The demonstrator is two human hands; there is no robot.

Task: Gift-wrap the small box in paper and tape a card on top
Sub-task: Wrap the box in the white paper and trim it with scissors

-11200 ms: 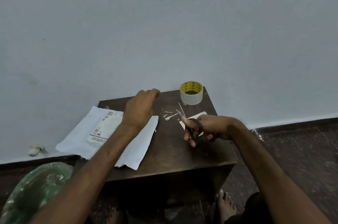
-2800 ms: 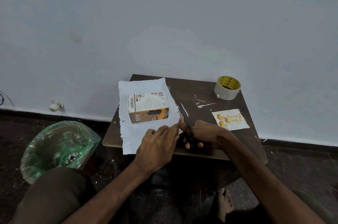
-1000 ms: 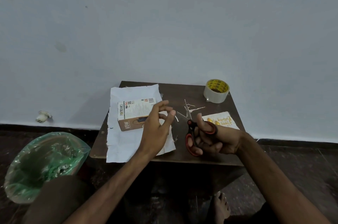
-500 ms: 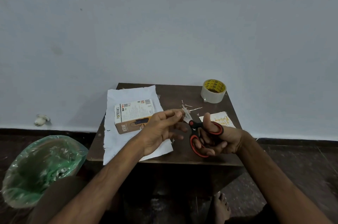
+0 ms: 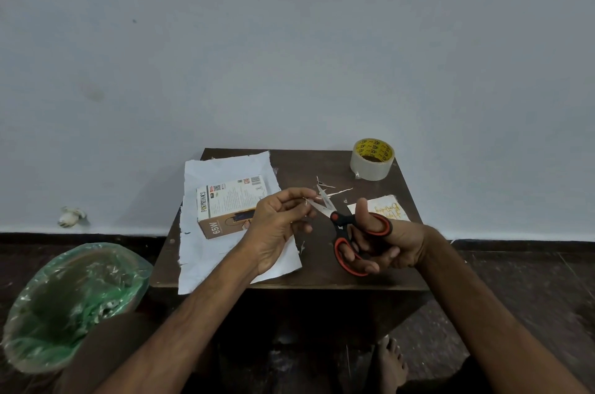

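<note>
We log the box (image 5: 230, 205) lying on the paper (image 5: 222, 255), left side of the table (image 5: 325, 274), long axis left-to-right, right end angled toward the wall. Left hand (image 5: 278, 227) pinches a thin sliver (image 5: 306, 199); right hand (image 5: 391, 247) grips the scissors (image 5: 346, 226), blades parted, pointing far-left.

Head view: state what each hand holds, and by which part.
Right hand grips the black-and-orange steel scissors by their handle loops, thumb through the upper one. Left hand pinches a thin pale sliver beside the open blades, too small to identify.

Right hand (image 5: 391, 248), scissors (image 5: 338, 220); left hand (image 5: 277, 227), perhaps sliver (image 5: 308, 199)
</note>
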